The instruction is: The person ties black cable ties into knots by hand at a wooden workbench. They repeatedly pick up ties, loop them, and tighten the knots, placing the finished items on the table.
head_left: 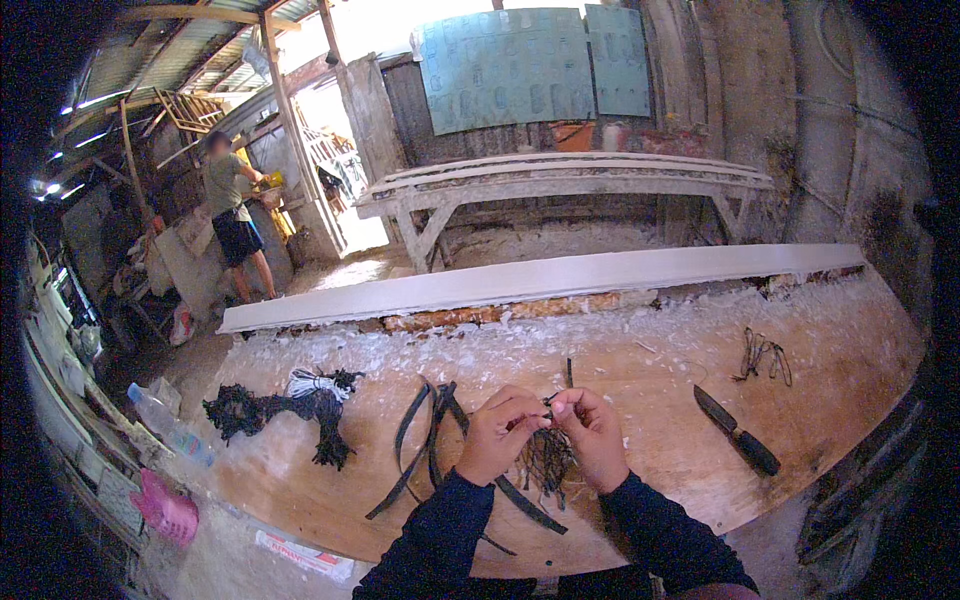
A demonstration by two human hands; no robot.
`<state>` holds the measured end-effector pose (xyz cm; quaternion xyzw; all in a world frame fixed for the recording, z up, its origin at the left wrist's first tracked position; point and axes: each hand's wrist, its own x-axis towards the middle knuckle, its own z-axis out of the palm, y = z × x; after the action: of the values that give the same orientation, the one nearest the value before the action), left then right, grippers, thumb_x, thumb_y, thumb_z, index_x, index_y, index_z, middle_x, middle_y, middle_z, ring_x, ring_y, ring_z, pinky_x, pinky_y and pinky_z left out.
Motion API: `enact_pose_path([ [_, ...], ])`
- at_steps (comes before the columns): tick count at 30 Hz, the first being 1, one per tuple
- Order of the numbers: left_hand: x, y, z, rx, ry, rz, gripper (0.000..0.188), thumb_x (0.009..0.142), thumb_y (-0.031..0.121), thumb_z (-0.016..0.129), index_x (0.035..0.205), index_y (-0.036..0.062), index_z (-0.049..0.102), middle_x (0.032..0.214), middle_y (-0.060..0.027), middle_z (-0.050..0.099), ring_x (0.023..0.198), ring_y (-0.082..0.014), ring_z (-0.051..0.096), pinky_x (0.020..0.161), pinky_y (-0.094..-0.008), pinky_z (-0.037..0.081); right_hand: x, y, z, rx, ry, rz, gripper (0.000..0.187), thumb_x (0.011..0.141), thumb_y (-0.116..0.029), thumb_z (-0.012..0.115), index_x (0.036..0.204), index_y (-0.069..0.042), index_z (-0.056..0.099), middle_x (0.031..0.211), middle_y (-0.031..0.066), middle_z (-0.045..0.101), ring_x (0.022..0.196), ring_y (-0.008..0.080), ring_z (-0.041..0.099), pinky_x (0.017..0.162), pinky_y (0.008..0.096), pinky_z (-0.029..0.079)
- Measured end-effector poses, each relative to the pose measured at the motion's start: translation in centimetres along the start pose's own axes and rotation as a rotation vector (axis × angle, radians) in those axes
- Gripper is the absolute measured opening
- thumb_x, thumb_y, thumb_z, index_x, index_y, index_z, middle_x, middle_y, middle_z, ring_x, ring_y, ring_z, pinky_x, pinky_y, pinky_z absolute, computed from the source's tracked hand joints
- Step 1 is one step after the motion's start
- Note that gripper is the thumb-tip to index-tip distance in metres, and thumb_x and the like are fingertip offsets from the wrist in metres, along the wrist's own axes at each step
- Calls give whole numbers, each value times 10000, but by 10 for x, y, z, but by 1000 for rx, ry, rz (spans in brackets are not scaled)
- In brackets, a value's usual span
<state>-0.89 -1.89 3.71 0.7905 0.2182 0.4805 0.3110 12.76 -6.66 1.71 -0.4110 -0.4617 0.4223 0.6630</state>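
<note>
Above the wooden tabletop, my left hand (506, 432) and my right hand (592, 436) meet with thumbs and fingertips pinched together on a short black strip. Just below the fingers is a bunch of thin dark cords (546, 466); whether it hangs from the strip or lies on the board I cannot tell. Flat black strips (435, 435) lie beside and partly under my left hand and forearm. Farther left are bundles of black cord (328, 430), with white cord (318, 384) on top. Right of my right hand rests a dark-handled knife (737, 431).
Thin dark loops (765, 357) lie beyond the knife. A long white beam (540, 282) borders the board's far edge. At the left edge are a plastic bottle (170, 424) and a pink container (166, 508). A person (234, 205) stands far left; a white bench (570, 180) stands behind.
</note>
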Motion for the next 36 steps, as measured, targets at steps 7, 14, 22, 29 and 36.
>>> enact_pose_path([
  [7,-2,-7,5,-44,67,-33,85,724,18,642,799,14,602,795,-51,563,728,-148,533,636,-240,424,-2,0,0,-240,56,-179,106,837,-96,563,881,-1,576,825,18,583,777,86,531,707,222,424],
  [14,-2,-6,5,-125,102,-78,78,749,48,627,806,1,602,787,-57,570,742,-157,540,663,-249,427,0,-3,-5,-328,24,-262,123,780,-68,608,883,-2,623,828,76,622,778,155,583,708,263,449],
  [22,2,3,0,148,76,79,81,769,79,612,792,3,595,776,-90,570,689,-203,558,616,-271,444,5,-1,-9,-400,-4,-314,98,771,-43,618,859,2,621,792,51,607,746,108,562,677,237,445],
  [29,0,8,5,330,103,75,83,771,89,606,749,24,561,726,-91,539,628,-220,552,537,-295,434,7,6,-9,-435,-22,-306,70,789,-33,591,846,4,575,787,41,582,737,98,546,669,229,438],
  [36,-3,0,8,251,144,-7,98,779,125,613,788,31,586,730,-82,556,622,-188,551,529,-269,429,4,8,-6,-339,-57,-224,63,816,-41,560,856,-15,519,806,2,527,758,68,496,685,210,413],
])
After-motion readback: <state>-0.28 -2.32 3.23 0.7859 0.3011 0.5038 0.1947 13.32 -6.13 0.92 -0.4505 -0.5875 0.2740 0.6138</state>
